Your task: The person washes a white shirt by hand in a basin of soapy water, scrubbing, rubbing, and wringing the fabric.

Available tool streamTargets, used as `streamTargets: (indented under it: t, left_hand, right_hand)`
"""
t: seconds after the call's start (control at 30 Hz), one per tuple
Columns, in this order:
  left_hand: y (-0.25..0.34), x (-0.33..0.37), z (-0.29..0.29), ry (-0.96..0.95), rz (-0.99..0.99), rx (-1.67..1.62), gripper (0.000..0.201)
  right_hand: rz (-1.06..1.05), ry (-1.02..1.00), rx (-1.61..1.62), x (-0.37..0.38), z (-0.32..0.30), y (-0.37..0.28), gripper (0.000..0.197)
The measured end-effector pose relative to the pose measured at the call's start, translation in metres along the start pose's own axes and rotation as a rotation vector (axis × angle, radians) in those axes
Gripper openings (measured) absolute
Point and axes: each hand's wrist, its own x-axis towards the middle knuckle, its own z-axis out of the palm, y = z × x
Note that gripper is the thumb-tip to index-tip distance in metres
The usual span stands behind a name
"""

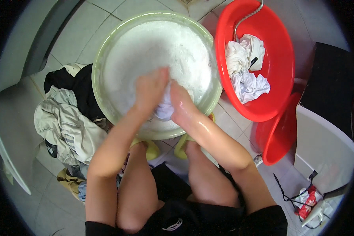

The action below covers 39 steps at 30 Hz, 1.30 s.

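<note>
Over a round pale green basin full of white suds, my two hands are close together on a bunched wet white garment. My left hand is smeared by motion but looks closed in a fist round the cloth. My right hand, wet and shiny, is closed on the other side of the same garment. Part of the cloth hangs below my hands at the basin's near side; its exact kind cannot be made out.
A red oval tub at the right holds white garments and a metal hose. Another red tub leans below it. Piled clothes lie left of the basin. Black cables lie at the lower right.
</note>
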Motion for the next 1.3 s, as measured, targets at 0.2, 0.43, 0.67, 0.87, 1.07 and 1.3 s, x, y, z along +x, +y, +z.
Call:
streamTargets:
  t: [0.2, 0.43, 0.67, 0.87, 1.07, 1.3]
  left_hand:
    - [0.064, -0.032, 0.010, 0.034, 0.175, 0.026, 0.022]
    - [-0.007, -0.013, 0.001, 0.000, -0.136, 0.004, 0.022]
    - [-0.006, -0.008, -0.042, -0.195, -0.822, -0.956, 0.044]
    - [0.016, -0.011, -0.070, -0.323, -0.739, -1.001, 0.039]
    - [0.021, -0.019, -0.067, -0.438, -0.721, -0.575, 0.030]
    - [0.046, -0.042, -0.020, -0.031, -0.353, -0.145, 0.028]
  right_hand:
    - [-0.161, -0.222, -0.106, 0.005, -0.031, -0.001, 0.028]
    - [-0.015, -0.056, -0.107, -0.029, 0.011, -0.013, 0.030]
    - [0.018, -0.145, -0.225, -0.025, -0.012, -0.055, 0.043]
    - [-0.165, -0.265, -0.366, -0.030, -0.029, -0.058, 0.025]
    - [-0.209, -0.295, -0.438, -0.031, -0.027, -0.044, 0.019]
    - [-0.283, -0.132, -0.327, -0.014, -0.029, -0.027, 0.023]
